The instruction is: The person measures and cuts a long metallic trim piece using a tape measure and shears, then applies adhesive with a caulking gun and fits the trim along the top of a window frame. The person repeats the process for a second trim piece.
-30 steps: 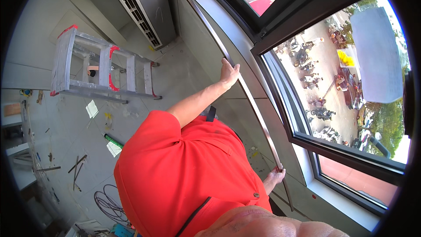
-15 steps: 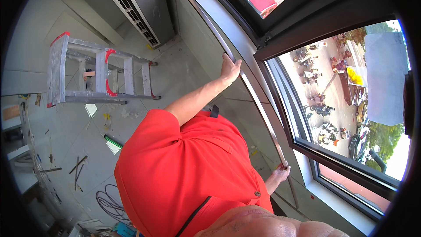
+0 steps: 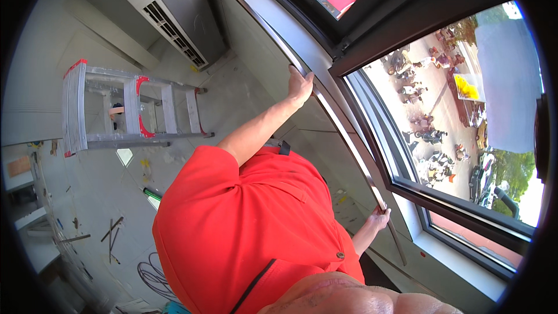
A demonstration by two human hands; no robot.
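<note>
A long, thin trim strip [image 3: 349,134] with a metallic sheen runs along the front edge of the window sill [image 3: 317,52]. My left hand [image 3: 300,86] is closed over it at arm's length, thumb on one side and fingers on the sill side. Farther along to the right, my right hand [image 3: 376,222] pinches the same strip near its lower stretch, fingertips against the edge. Below the strip is a pale wall panel [image 3: 256,40]. My red shirt hides part of the wall and floor.
An aluminium stepladder [image 3: 131,104] with red fittings stands to the left. A grey air-conditioner-like unit [image 3: 174,11] is at the upper left. Cable coils [image 3: 152,276], sticks [image 3: 111,235] and a green tube [image 3: 152,192] lie on the floor. An open dark-framed window sash [image 3: 465,203] juts out at right.
The view has shifted slightly. Both hands keep nearly the same places on the strip, and the strip stays against the sill edge.
</note>
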